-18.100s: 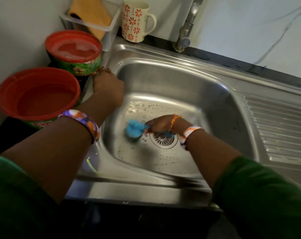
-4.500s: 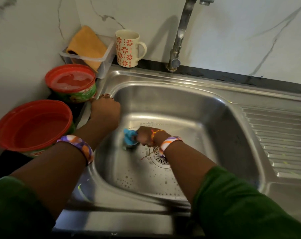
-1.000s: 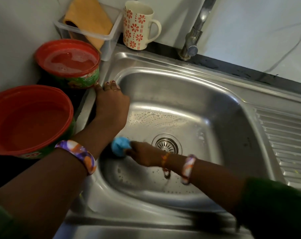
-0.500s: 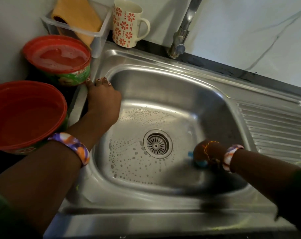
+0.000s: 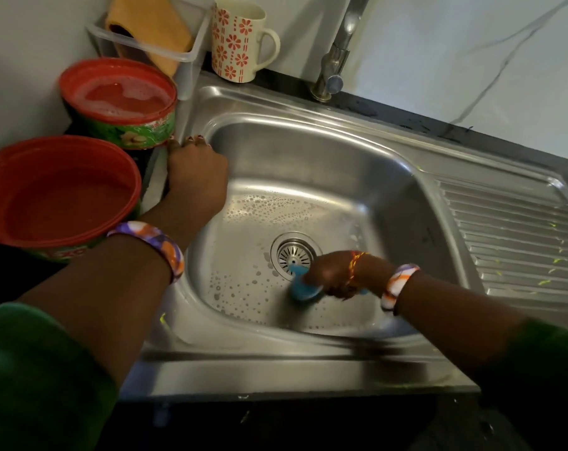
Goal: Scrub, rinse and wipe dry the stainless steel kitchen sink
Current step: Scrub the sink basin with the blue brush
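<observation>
At the far left a large red tub (image 5: 58, 193) sits on the dark tabletop, its inside holding what looks like clear water, and just behind it a smaller red tub (image 5: 119, 102) with a green printed side holds soapy water with foam on top. Behind that, against the wall, a clear plastic box (image 5: 165, 50) carries an orange cloth (image 5: 152, 27), and a cream mug (image 5: 238, 39) with red flowers stands just beside it. The left hand (image 5: 194, 172) rests on the left rim of the sink (image 5: 308, 125), its fingers curled over the edge beside the smaller tub; a purple and orange bangle (image 5: 154, 245) circles that wrist. The sink is a stainless steel basin set in the tabletop, shiny but dull in patches, its floor dotted with small soap bubbles and streaks of suds around the round drain (image 5: 295, 253) in the middle. The right hand (image 5: 333, 273) is down on the basin floor just right of the drain, gripping a blue scrubber (image 5: 303, 288) pressed against the steel at the drain's near edge. A tap (image 5: 336, 60) rises from the back rim, and to the right the ribbed draining board (image 5: 510, 232) slopes off with a few yellowish flecks on its ridges.
</observation>
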Available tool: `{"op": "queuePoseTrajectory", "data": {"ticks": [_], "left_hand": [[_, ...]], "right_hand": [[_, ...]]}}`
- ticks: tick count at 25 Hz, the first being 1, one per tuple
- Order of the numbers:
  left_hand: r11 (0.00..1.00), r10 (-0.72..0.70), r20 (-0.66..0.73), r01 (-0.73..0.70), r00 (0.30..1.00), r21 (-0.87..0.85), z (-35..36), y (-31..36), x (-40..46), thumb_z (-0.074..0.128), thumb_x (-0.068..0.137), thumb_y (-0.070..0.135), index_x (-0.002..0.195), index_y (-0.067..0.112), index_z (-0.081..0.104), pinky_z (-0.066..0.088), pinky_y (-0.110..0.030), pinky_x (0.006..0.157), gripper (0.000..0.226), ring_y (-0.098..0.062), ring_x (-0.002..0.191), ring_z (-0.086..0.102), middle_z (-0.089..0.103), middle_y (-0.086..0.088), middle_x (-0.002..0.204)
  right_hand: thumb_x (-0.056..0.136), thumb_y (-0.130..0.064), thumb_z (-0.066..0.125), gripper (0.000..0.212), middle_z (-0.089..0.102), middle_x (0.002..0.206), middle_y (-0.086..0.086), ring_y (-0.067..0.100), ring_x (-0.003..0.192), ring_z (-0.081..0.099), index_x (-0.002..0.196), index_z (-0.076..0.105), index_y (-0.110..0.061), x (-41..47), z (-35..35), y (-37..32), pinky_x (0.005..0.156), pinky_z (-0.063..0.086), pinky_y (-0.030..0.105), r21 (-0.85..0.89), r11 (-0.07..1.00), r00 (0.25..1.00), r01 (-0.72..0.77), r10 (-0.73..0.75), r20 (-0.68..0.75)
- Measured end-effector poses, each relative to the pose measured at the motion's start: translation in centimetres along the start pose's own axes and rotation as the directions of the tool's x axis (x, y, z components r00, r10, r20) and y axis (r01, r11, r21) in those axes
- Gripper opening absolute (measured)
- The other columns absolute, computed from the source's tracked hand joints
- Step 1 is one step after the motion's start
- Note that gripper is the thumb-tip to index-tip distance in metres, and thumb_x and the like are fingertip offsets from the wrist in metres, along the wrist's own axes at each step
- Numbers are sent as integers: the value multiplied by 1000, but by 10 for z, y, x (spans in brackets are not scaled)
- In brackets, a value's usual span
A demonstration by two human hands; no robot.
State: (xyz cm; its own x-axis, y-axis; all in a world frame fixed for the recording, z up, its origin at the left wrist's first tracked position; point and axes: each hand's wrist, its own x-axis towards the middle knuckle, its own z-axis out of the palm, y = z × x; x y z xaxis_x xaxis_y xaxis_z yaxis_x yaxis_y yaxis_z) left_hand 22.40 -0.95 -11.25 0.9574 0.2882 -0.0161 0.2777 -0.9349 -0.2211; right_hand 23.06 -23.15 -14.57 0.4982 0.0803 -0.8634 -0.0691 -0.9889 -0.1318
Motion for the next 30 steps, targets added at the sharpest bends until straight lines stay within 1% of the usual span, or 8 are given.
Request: {"op": "queuePoseTrajectory", "data": {"ticks": [3,8,10,14,16,19,23,30], "left_hand": [[998,52,-34,-51,998,40,5,-1,0,48,89,9,122,4,55,33,-44,104,34,-30,120,46,50,-17,127],[997,63,-49,-61,997,57,5,-1,-2,43,93,11,129,3,50,28,-47,107,38,-31,127,39,43,-18,137],[996,66,-30,-65,997,54,6,0,-1,41,94,12,133,4,47,24,-49,109,40,-32,131,35,38,-19,141],[997,71,-19,-70,997,39,6,-1,0,40,95,14,138,2,40,22,-50,110,45,-33,135,31,31,-21,147],[998,64,-13,-64,998,27,6,-2,-1,40,95,12,138,2,40,21,-50,111,44,-33,135,30,30,-21,148],[998,60,-10,-60,998,4,5,-2,-1,35,97,11,140,-1,35,18,-49,113,45,-33,138,27,26,-22,150],[997,51,-16,-52,999,-56,7,-2,0,31,98,8,142,-3,31,14,-49,115,46,-34,140,23,21,-24,151],[998,40,5,-40,999,-51,9,0,2,35,97,11,143,-1,29,13,-51,115,48,-36,140,22,21,-25,152]], "right_hand": [[100,-32,37,38,34,49,-1,3,21,27,70,43,-10,9,25,-29,30,22,6,-29,999,964,17,-9,264],[92,-26,46,25,47,59,-5,11,43,52,93,55,-3,31,-46,-5,30,30,11,-236,970,947,57,-127,-294],[90,-11,48,14,48,61,3,14,41,43,101,47,-2,-6,-78,-38,31,28,12,-40,968,913,247,-246,-326],[90,-2,53,15,51,68,5,9,43,43,102,47,-9,-101,-105,-131,35,34,17,135,638,601,758,-603,-524],[92,-10,52,8,52,64,1,10,45,45,99,52,-15,-112,-104,-168,38,37,19,-15,548,424,836,-665,-615],[92,-17,53,18,52,65,-5,4,48,43,107,63,-11,-99,-97,-211,39,32,9,-272,533,286,801,-740,-608],[91,-19,53,28,53,84,3,13,72,48,111,65,-4,-64,-90,-239,47,28,12,-553,544,314,631,-831,-459],[90,-23,55,32,59,90,8,16,80,52,115,63,-5,-50,-93,-249,56,36,22,-610,530,337,590,-847,-411]]}}
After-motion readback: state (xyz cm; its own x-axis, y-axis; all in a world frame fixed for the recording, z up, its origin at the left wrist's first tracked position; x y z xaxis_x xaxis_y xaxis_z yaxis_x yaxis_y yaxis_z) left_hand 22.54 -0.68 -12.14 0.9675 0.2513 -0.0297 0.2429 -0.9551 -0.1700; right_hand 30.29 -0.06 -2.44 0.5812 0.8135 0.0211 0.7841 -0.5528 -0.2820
